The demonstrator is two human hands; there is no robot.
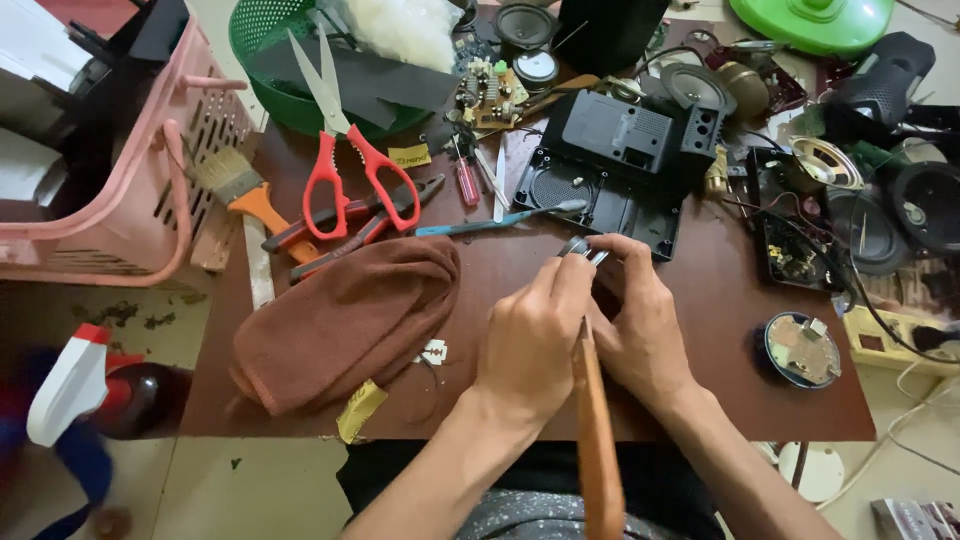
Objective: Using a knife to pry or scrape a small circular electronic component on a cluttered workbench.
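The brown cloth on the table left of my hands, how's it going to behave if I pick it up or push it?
The brown cloth looks like soft towelling lying in a folded heap, so it would probably droop and unfold when lifted. It seems light for its size. Pushed, it would likely bunch up rather than slide, and could drag the small yellow scrap at its lower edge.

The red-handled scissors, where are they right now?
The scissors lie on the upper left of the brown table, blades toward the green basket, between the paintbrush and the small screwdriver.
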